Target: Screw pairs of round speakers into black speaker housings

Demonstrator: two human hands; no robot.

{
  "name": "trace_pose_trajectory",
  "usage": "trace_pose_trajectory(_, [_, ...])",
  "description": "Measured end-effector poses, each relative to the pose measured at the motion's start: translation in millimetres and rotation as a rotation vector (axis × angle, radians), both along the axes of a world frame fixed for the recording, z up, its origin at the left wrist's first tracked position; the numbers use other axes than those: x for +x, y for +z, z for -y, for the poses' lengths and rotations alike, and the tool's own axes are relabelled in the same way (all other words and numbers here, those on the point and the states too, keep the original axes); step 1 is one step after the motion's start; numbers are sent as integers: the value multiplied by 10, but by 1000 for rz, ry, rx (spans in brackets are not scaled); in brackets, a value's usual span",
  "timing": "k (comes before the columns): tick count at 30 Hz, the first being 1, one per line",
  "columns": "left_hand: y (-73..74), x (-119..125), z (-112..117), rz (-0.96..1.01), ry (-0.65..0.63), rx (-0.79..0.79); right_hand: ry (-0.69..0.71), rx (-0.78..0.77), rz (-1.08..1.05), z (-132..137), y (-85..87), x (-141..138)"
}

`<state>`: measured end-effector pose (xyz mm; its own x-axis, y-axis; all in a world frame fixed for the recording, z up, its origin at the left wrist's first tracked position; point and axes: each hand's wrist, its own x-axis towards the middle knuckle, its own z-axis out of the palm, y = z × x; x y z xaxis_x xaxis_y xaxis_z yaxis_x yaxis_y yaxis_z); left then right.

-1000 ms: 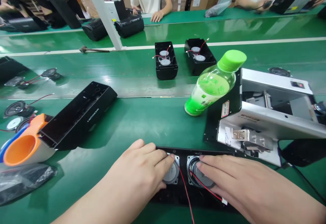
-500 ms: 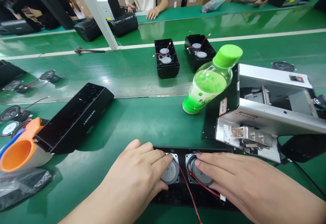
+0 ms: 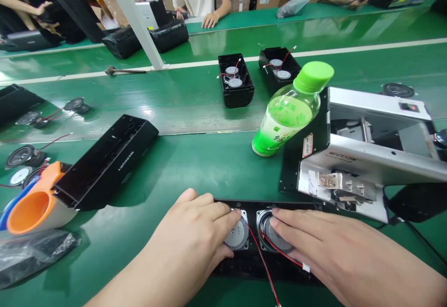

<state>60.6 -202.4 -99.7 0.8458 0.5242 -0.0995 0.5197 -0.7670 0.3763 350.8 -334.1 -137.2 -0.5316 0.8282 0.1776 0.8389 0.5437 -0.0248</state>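
Now, the left hand (image 3: 185, 237) rests flat on one round speaker driver (image 3: 236, 233), and the right hand (image 3: 317, 251) on a second driver (image 3: 275, 235), fingers lightly spread. Both silver drivers sit side by side in a black housing (image 3: 237, 270) on the green workbench (image 3: 139, 270), with red wires (image 3: 266, 270) between them.

Green assembly desk (image 3: 195, 167), pretty packed lol

Black speaker panel (image 3: 265, 270) up front, an empty-looking black speaker housing (image 3: 106, 163) and loose speaker drivers (image 3: 21, 156) off left, crumpled plastic bag (image 3: 31, 256) near the edge, green-capped drink bottle (image 3: 288, 114) right beside a silver metal jig (image 3: 363, 158).
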Motion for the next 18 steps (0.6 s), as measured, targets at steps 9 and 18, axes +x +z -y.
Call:
trace_pose_trajectory(9, [27,44,-4,-45,-1,-14,-9,31,-16,-5,45,-21])
trace_pose_trajectory(18, [4,14,33,2,12,16,0,19,-15,6,-14,-10])
